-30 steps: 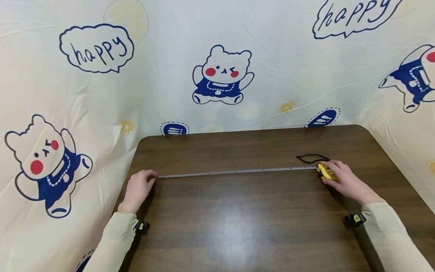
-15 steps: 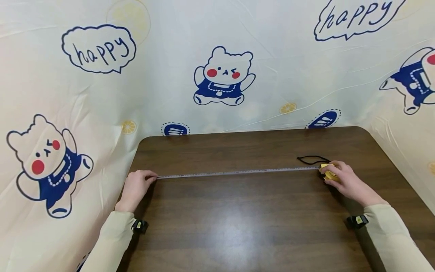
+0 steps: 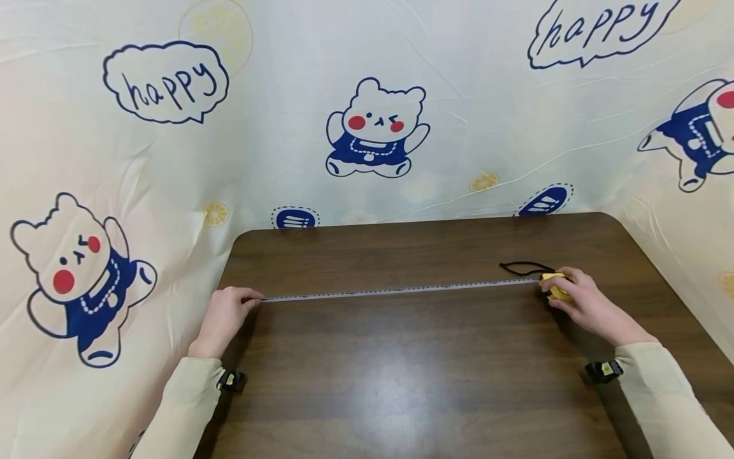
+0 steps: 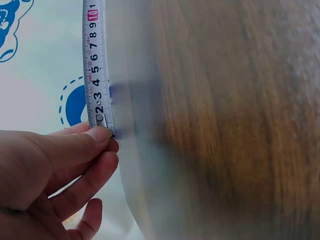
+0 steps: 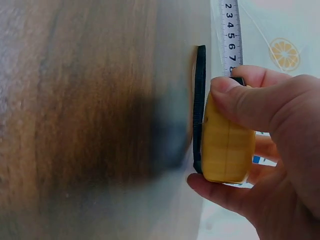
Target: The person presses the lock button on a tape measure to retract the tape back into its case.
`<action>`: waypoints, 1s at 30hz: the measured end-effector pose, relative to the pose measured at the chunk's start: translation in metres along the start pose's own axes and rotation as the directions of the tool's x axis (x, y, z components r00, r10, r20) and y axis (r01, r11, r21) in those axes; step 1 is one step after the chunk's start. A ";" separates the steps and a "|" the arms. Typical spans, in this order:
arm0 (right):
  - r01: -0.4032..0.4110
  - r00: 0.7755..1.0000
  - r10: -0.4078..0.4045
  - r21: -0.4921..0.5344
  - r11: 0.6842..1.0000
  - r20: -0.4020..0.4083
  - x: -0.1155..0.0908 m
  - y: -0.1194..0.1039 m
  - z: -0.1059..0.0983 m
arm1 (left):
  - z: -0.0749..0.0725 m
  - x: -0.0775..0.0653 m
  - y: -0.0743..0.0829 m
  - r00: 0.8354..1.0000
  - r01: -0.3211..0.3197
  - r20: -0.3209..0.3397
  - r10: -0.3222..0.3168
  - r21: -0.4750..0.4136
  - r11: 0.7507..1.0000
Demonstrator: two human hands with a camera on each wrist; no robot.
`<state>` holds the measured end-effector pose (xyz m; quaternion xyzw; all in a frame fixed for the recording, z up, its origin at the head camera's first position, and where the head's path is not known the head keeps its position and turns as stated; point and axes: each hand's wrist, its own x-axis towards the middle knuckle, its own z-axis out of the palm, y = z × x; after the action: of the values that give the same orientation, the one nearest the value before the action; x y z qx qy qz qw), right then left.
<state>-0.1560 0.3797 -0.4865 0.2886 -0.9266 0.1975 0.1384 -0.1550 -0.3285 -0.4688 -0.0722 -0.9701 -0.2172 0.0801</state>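
A yellow tape measure (image 3: pixel 556 285) is gripped in my right hand (image 3: pixel 596 306) at the right of the head view. Its white blade (image 3: pixel 401 291) stretches straight across to the left, above the brown table. There my left hand (image 3: pixel 223 319) pinches the blade's end between thumb and fingers. The left wrist view shows the thumb (image 4: pixel 100 134) over the metal end hook, with the numbers from 2 up past 10 visible on the blade (image 4: pixel 95 60). In the right wrist view, thumb and fingers wrap the yellow case (image 5: pixel 227 145), and the blade (image 5: pixel 231 40) runs out of its mouth.
A black wrist strap (image 3: pixel 524 263) loops out behind the case. The brown wooden table (image 3: pixel 401 376) lies under both hands. A pale printed cloth (image 3: pixel 275 127) with cartoon bears hangs at the back and sides. Small cameras (image 3: pixel 232 380) sit on both wrists.
The tape measure's case has turned slightly and shifted a little to the right in my right hand. My left hand has drifted slightly left, still pinching the blade's end.
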 end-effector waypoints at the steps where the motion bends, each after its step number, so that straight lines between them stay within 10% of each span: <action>1: -0.007 1.000 0.007 0.000 1.000 0.010 0.000 0.000 0.000 | 0.000 0.000 0.000 1.000 0.001 0.000 -0.001 0.000 1.000; 30: -0.005 0.999 0.006 -0.018 1.000 0.045 -0.003 -0.003 -0.004 | 0.000 0.003 0.002 0.999 0.040 0.032 -0.040 -0.006 0.999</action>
<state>-0.1518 0.3810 -0.4831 0.2892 -0.9320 0.1831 0.1196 -0.1579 -0.3265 -0.4671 -0.0565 -0.9718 -0.2208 0.0598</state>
